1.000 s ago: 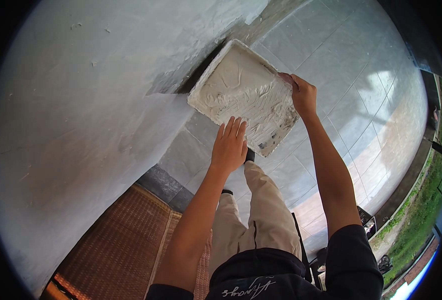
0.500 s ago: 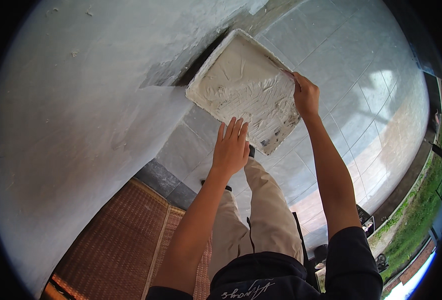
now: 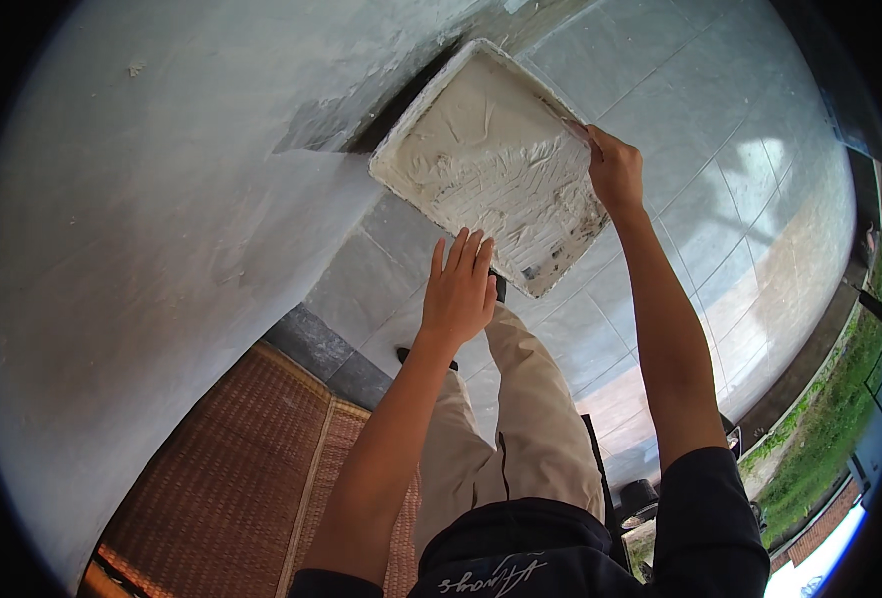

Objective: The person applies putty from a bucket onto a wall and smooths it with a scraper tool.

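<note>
- Being clasped at three o'clock by the curled right hand (image 3: 615,171): the off-white, rectangular, paste-smeared tray (image 3: 425,106), lengthwise ten-to-four.
- Toward one o'clock, it is being faced by the outstretched left hand (image 3: 458,297), seemingly ungripping; contact unclear.

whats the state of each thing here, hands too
tray: held by one edge, rim crusted with pale residue
pale paste: spread inside the tray, uneven and ridged
right hand: closed on the tray's right edge
left hand: open, fingers extended at the near edge, grip unclear
wall: marked, patchy
tiled floor: partly sunlit
woven brown mat: partly hidden
</note>
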A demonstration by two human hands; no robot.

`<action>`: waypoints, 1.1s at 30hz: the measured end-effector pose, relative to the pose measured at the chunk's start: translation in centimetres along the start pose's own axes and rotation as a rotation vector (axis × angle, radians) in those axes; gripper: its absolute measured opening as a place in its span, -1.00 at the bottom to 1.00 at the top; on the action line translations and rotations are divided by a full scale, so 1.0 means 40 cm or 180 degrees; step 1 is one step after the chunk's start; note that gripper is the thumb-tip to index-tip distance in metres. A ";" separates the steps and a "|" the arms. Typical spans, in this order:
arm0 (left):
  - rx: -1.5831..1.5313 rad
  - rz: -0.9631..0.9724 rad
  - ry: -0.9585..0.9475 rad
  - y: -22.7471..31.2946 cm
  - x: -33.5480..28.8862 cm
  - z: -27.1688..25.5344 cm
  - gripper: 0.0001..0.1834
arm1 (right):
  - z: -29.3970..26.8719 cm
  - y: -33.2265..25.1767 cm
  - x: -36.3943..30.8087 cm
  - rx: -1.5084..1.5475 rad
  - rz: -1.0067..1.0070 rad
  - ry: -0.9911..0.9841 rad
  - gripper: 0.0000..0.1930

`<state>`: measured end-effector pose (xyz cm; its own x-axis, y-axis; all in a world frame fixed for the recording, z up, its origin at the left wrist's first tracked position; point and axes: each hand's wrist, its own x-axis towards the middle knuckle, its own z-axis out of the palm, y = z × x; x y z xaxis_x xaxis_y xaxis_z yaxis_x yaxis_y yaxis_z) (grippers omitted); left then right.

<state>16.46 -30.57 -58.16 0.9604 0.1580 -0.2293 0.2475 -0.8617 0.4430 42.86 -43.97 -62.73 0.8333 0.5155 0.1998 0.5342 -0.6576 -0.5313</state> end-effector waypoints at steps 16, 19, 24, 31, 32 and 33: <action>-0.0063 -0.0070 0.0044 0.000 -0.024 0.001 -0.43 | -0.017 -0.005 0.022 -0.0016 0.0432 -0.0227 -0.74; -0.0067 -0.0076 0.0041 -0.001 -0.029 0.000 -0.43 | -0.013 -0.006 0.025 -0.0070 0.0474 -0.0193 -0.75; -0.0066 -0.0080 0.0065 -0.004 -0.041 0.000 -0.43 | -0.008 -0.011 0.021 -0.0105 0.0620 -0.0198 -0.80; -0.0031 -0.0089 0.0092 -0.011 -0.053 -0.009 -0.44 | -0.004 -0.034 -0.009 0.0004 0.0890 -0.0140 -0.86; -0.0036 -0.0077 0.0114 -0.011 -0.055 -0.010 -0.44 | -0.004 -0.034 -0.011 0.0008 0.0890 -0.0136 -0.86; -0.0041 -0.0065 0.0136 -0.012 -0.058 -0.011 -0.45 | -0.005 -0.032 -0.012 0.0013 0.0889 -0.0144 -0.87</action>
<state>14.19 -30.31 -57.46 0.9596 0.1962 -0.2015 0.2686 -0.8518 0.4498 41.79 -43.47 -61.98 0.9409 0.3386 0.0082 0.2840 -0.7755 -0.5639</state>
